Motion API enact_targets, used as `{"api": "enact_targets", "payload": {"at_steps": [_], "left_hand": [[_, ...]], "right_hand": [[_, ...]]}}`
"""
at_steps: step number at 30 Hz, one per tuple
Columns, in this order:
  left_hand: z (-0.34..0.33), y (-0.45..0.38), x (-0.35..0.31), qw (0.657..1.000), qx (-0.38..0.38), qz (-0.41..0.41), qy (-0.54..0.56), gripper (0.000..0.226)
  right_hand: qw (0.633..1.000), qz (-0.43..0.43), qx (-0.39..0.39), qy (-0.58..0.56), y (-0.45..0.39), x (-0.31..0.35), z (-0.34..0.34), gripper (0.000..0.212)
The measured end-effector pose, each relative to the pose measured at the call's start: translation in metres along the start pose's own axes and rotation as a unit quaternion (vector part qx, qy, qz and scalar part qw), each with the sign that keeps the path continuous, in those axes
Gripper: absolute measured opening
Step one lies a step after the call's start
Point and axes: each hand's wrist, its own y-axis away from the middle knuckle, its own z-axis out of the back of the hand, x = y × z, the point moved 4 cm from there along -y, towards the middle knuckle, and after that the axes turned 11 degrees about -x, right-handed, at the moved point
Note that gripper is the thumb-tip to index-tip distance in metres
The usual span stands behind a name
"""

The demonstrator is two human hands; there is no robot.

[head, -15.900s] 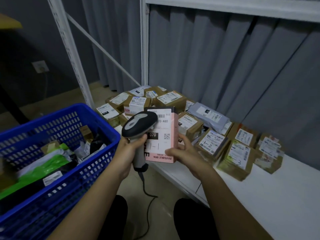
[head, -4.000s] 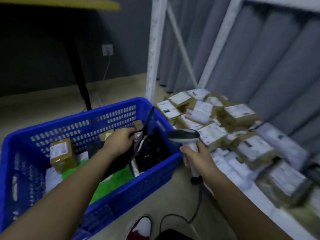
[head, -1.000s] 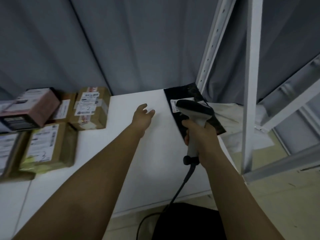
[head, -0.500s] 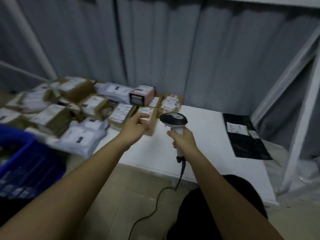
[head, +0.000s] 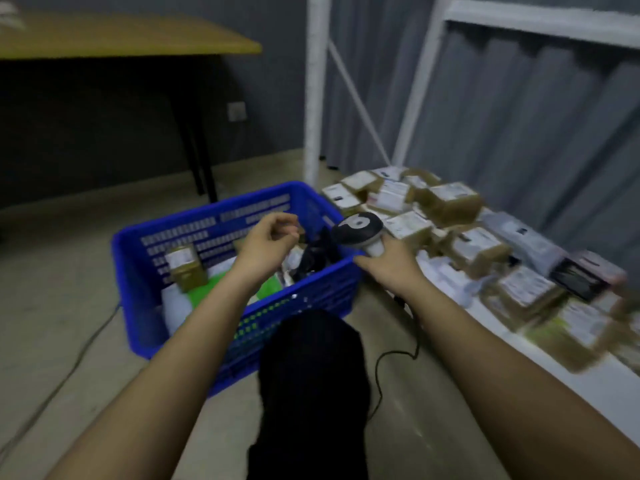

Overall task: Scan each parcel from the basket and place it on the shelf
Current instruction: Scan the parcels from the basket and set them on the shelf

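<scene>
1. Clearly the work is sitting somewhere in its middle: many parcels are already lying on the shelf [head: 540,344], crowded together from its far end towards the near part, and I am judging those to be scanned.
2. The basket [head: 311,292] is still holding several more, so scanning and placing are remaining for each of them; how many lie underneath I cannot tell.
3. The left hand [head: 266,244] is hovering over the basket's middle with its fingers loosely curled and nothing visibly between them. I am reading this as a reach for the next parcel, with none picked up yet.
4. The right hand [head: 384,261] is wrapping round the handle of the scanner [head: 358,228], holding its head just above the basket's right rim, beside the shelf edge. Its cable [head: 398,355] is trailing down to the floor.
5. Inside the basket, a small brown box [head: 185,266] with a white label is standing tilted near the left wall, a green mailer [head: 214,289] is lying flat beneath the left forearm, and a black bag [head: 317,256] is sitting crumpled just beside the left hand, near the right wall.
6. The black bag is looking soft and creased, so I am expecting its label to need flattening before a scan. The brown box is looking rigid, with its label facing up.
7. The shelved parcels are mostly brown boxes with white labels, plus a grey mailer [head: 526,240] and a pink-and-black box [head: 585,275] towards the near right; blur is making their labels unreadable.
</scene>
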Motion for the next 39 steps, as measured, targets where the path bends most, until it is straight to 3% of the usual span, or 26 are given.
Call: {"api": "enact_targets", "payload": {"at_steps": [4,8,13,16,21,25,28,31,36,39], "left_hand": [[0.066,-0.041,0.084,0.993,-0.056,0.099,-0.042,0.02],[0.093,-0.083,0.172,0.976,-0.067,0.172,-0.116,0.019],[0.089,-0.133,0.267,0.944,-0.029,0.241,-0.224,0.044],[0.087,-0.147,0.32,0.893,-0.031,0.307,-0.327,0.055],[0.075,-0.154,0.372,0.859,-0.019,0.376,-0.346,0.096],[0.073,-0.158,0.382,0.849,-0.068,0.39,-0.35,0.096],[0.08,-0.159,0.383,0.867,-0.095,0.357,-0.333,0.079],[0.085,-0.156,0.363,0.888,-0.17,0.306,-0.297,0.051],[0.083,-0.133,0.284,0.931,-0.269,0.222,-0.111,0.049],[0.071,-0.123,0.22,0.957,-0.254,0.138,-0.02,0.044]], "right_hand": [[0.995,0.014,0.085,0.053,-0.024,0.026,-0.077,0.022],[0.99,0.018,0.133,0.052,-0.052,0.035,-0.144,0.03],[0.988,-0.02,0.152,-0.021,-0.092,0.03,-0.221,0.025],[0.98,-0.069,0.178,-0.051,-0.111,0.014,-0.262,0.028],[0.961,-0.093,0.259,-0.018,-0.129,-0.007,-0.304,0.027],[0.948,-0.099,0.302,0.013,-0.133,-0.012,-0.313,0.02],[0.949,-0.081,0.303,-0.003,-0.127,-0.008,-0.308,0.022],[0.956,-0.062,0.288,-0.009,-0.123,-0.004,-0.292,0.02],[0.969,-0.062,0.24,-0.015,-0.114,0.005,-0.237,0.015],[0.981,-0.058,0.181,-0.034,-0.106,0.011,-0.188,0.013]]}}
